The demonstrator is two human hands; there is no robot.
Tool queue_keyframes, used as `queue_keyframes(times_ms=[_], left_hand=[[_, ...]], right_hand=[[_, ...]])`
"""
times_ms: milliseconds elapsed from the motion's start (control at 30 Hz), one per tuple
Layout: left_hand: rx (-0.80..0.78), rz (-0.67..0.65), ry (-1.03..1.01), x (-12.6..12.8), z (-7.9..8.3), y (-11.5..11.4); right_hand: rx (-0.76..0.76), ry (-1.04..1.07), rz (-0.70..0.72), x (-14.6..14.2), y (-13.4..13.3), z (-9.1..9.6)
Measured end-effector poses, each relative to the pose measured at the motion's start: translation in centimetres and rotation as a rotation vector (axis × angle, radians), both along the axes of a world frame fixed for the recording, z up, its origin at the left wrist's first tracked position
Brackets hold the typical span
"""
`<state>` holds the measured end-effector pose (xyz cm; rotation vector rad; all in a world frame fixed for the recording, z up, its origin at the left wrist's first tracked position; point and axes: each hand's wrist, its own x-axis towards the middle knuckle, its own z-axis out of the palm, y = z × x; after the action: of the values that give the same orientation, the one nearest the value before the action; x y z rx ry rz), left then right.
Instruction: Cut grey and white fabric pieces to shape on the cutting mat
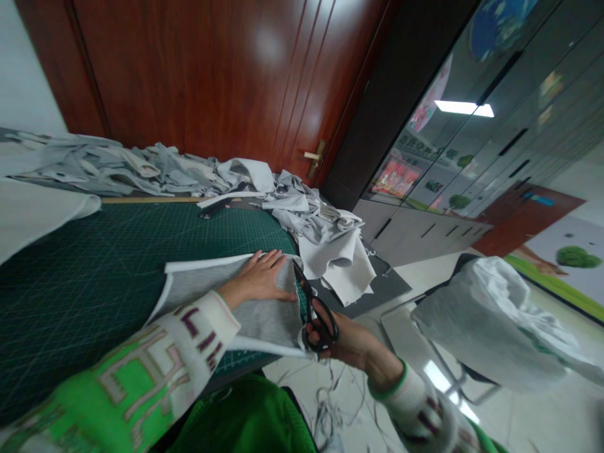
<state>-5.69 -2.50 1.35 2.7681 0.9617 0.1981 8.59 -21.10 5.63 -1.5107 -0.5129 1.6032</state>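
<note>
A light grey piece of fabric (274, 324) with white edges lies on the green cutting mat (141, 236). My left hand (261, 277) rests flat on it, fingers spread, close to its right edge. In my right hand (346, 340) is a pair of black-handled scissors (307, 294), gripped by the finger loops. The blades point away from me and run along the fabric's right edge. Whether the blades are apart cannot be made out.
Heaped fabric scraps (160, 167) line the table's back, and more white offcuts (340, 251) hang over its right end. A black-handled tool (219, 206) lies at the mat's far edge. Thin strips (325, 409) litter the floor. A white bag (491, 327) sits on a chair at right.
</note>
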Motion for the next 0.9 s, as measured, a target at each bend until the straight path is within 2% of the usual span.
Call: queue_keyframes(times_ms=[133,400,567,767,900], left_hand=[[-0.004,0.003,-0.002,-0.1,0.2,-0.1],[-0.013,0.0,-0.004,-0.3,0.1,0.1],[-0.022,-0.003,-0.002,-0.5,0.3,0.0],[-0.007,-0.009,0.015,-0.6,0.5,-0.1],[0.007,-0.013,0.029,-0.6,0.7,-0.2]], right_hand=[[-0.064,0.062,0.025,0.1,0.4,0.4],[-0.081,0.017,0.118,0.0,1.3,0.9],[-0.069,0.081,0.107,0.1,1.4,1.1],[-0.052,0.026,0.078,-0.3,1.8,1.6],[-0.062,0.091,0.046,-0.5,2.2,1.5]])
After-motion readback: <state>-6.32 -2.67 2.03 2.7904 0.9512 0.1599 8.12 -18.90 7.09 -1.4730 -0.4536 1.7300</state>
